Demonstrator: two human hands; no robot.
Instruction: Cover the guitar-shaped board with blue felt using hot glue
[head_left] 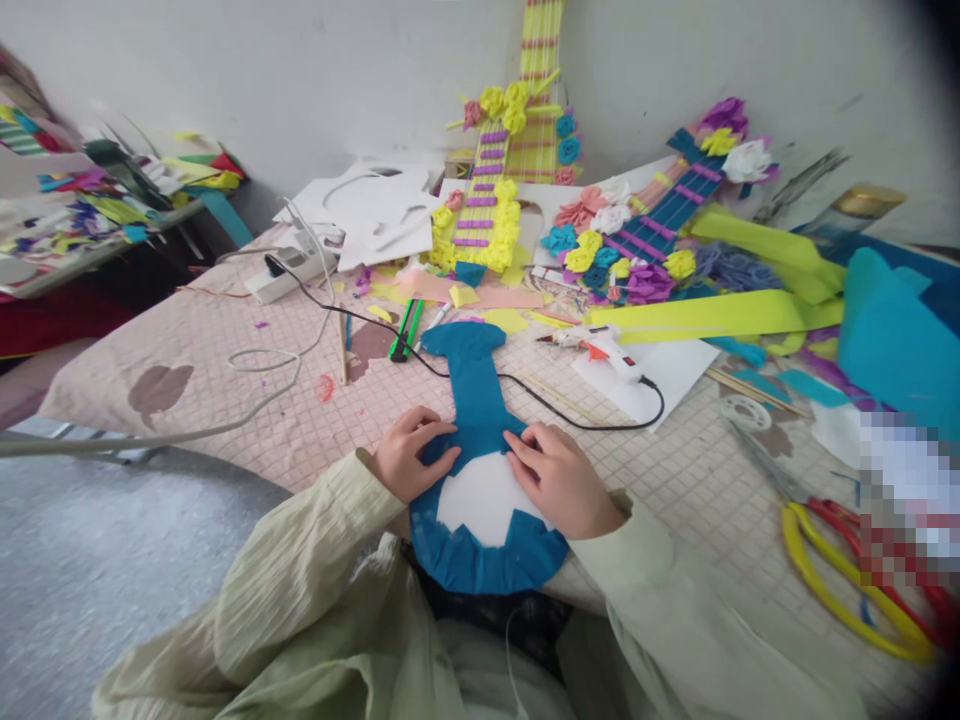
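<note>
A: Where's the blue guitar-shaped piece [477,395]?

B: At the near edge of the counter [690,485], straight in front of the person, neck pointing away. Blue paper wraps over its rim, leaving a patch of white board [491,490] bare in the body.

A: And the hands?

B: The left hand [415,458] is at the left side, where neck meets body; the right hand [564,478] is opposite. Both have bent fingers, tips on the blue paper. Whether they pinch it or only press, I can't tell.

A: What's around them?

B: A green cutter [406,332] lies just left of the neck's head. To the right is a white glue gun [616,358]; its black cord [600,429] passes under the neck. Scissors [801,502] with yellow and red handles lie farther right.

A: Farther back?

B: A yellow guitar [480,212] and a blue guitar [675,207], both trimmed with paper flowers.
</note>
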